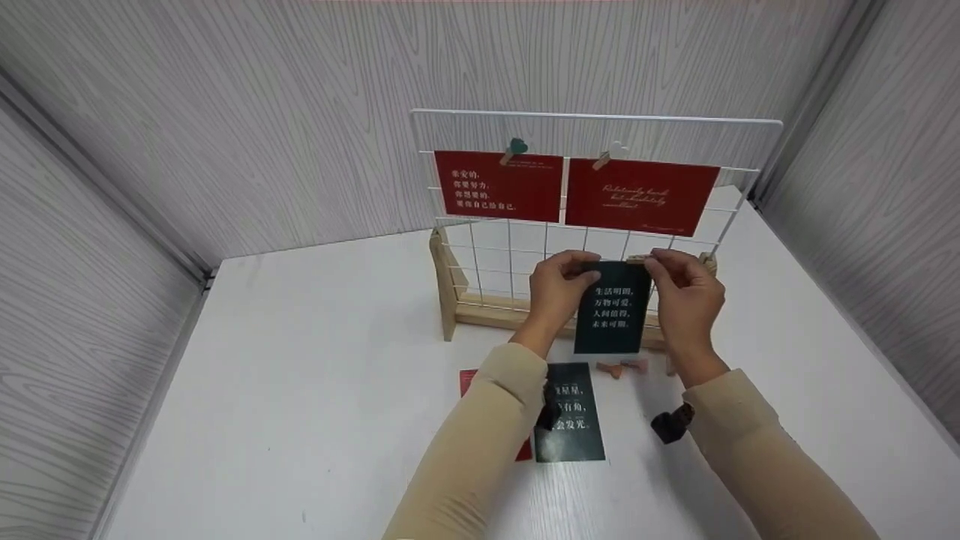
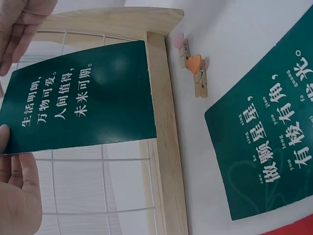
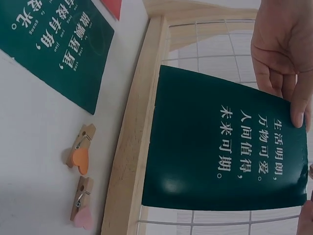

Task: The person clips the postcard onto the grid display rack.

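Note:
A dark green card (image 1: 611, 341) with white writing hangs upright before the lower part of the white wire grid (image 1: 529, 255). My left hand (image 1: 555, 292) pinches its upper left corner between thumb and fingers. At the card's top right, my right hand (image 1: 686, 300) pinches a small wooden clothespin (image 1: 637, 259) placed at the top edge. Both wrist views show the green card (image 2: 112, 107) in front of the grid wires, its bottom edge near the wooden base bar (image 3: 129, 147). In the right wrist view, the clothespin is mostly cut off.
Two red cards (image 1: 499, 187) hang higher on the grid from heart clothespins (image 1: 517, 147). On the white table (image 1: 315, 375) lie another green card (image 1: 574, 442), a red card (image 1: 466, 379) partly under my left sleeve, and clothespins with an orange heart (image 2: 194, 64) and a pink heart (image 3: 83, 218).

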The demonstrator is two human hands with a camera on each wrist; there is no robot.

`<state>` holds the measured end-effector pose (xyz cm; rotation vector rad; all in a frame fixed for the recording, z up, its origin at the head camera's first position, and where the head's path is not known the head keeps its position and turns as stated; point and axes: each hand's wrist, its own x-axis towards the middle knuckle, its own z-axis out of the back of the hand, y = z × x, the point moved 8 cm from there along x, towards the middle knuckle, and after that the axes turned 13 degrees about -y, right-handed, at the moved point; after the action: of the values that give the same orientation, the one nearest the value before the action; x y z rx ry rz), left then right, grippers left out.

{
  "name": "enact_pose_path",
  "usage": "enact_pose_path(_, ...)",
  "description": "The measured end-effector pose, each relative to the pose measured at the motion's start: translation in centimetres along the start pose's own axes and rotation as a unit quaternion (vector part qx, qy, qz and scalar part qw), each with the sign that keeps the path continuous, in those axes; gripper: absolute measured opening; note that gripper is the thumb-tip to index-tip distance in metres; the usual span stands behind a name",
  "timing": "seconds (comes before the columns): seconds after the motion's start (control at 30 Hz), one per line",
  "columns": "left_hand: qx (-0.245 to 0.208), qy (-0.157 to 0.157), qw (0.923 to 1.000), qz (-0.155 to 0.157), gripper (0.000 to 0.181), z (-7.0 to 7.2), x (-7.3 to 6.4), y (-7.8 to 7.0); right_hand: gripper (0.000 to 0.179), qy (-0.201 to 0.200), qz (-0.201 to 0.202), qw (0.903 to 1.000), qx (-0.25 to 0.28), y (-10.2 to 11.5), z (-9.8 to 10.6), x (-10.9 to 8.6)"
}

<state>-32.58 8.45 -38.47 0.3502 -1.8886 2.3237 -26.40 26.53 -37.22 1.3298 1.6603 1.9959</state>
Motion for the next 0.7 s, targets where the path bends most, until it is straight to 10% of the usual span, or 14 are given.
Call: enact_pose_path(0.7, 0.031, -0.042, 0.9985, -0.017, 0.018, -0.7, 0.0, -0.7, 0.014, 0.059, 0.04, 0.9964, -0.046, 1.1, -1.3, 0.5)
